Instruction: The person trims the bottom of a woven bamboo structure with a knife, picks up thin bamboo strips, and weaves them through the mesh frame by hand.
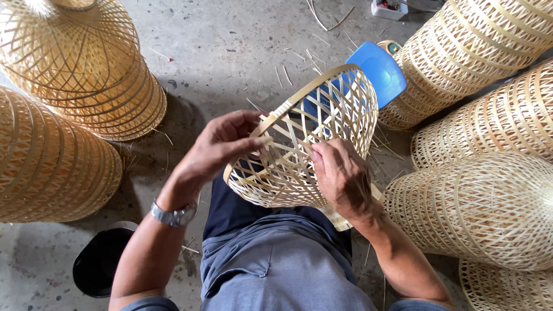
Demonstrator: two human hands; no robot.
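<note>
The half-woven bamboo basket (305,138) rests on the lap; the left hand (222,144) pinches a strip at its rim, the right hand (343,175) grips the wall. Best to keep the strip taut, the basket steady

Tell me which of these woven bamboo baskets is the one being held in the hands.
The small open-weave basket at centre, over the lap: left hand pinches its rim, right hand presses its side. The larger stacked baskets around it rest untouched on the floor.
</note>
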